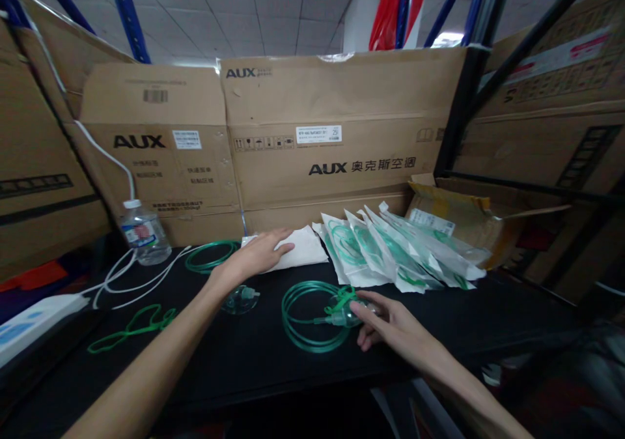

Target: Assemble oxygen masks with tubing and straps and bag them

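My left hand (258, 254) lies flat with fingers stretched out on a stack of white empty pouches (303, 249) at the back of the black table (234, 354). My right hand (385, 325) reaches left, fingers loosely curled, touching a clear oxygen mask (344, 314) that sits on a coil of green tubing (305, 312). A second clear mask (240, 297) lies below my left wrist, with another green coil (211, 256) behind it. A green elastic strap (134, 327) lies loose at the left.
Several sealed pouches with green tubing (395, 250) fan out at the back right, beside an open carton (463, 214). A water bottle (144, 230), white cables (131, 276) and a power strip (34, 318) sit at the left. Large AUX cartons (336, 133) wall the back.
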`<action>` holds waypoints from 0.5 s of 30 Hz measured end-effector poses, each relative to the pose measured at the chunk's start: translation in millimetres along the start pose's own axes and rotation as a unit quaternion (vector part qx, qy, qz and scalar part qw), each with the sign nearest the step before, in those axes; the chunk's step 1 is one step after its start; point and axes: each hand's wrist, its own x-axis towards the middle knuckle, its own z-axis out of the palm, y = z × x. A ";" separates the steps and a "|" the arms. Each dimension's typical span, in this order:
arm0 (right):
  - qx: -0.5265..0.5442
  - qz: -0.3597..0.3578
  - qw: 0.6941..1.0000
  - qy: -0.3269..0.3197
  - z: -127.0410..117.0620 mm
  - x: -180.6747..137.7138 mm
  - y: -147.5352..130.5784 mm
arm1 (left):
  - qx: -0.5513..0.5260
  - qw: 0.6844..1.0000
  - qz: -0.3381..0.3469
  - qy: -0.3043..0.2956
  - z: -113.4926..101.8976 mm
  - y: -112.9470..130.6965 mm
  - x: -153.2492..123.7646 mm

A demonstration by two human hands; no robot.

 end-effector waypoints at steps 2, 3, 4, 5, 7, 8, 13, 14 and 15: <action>-0.135 -0.063 0.988 0.052 -7.0 -2.4 3.0 | -0.039 0.998 0.035 0.033 10.9 28.7 -31.4; -0.191 -0.101 0.973 0.080 -9.5 -5.1 3.8 | -0.096 0.992 0.063 0.060 19.3 42.1 -46.9; -0.234 -0.142 0.956 0.105 -11.2 -8.8 4.0 | -0.139 0.983 0.080 0.083 29.0 53.9 -60.9; -0.266 -0.184 0.939 0.118 -12.0 -13.1 3.7 | -0.165 0.977 0.095 0.094 39.0 63.7 -72.8; -0.305 -0.267 0.907 0.113 -11.3 -22.3 3.0 | -0.198 0.970 0.102 0.097 57.1 76.4 -88.3; -0.319 -0.306 0.891 0.101 -10.1 -26.4 3.1 | -0.203 0.969 0.105 0.092 64.1 79.5 -92.0; -0.401 -0.395 0.825 0.053 -3.3 -33.2 8.8 | -0.181 0.974 0.121 0.064 77.0 77.9 -88.0; -0.421 -0.392 0.817 0.047 -2.5 -31.7 10.2 | -0.178 0.974 0.123 0.061 77.6 76.7 -86.1; -0.440 -0.387 0.809 0.040 -1.8 -29.6 11.5 | -0.180 0.973 0.127 0.063 78.1 75.8 -84.4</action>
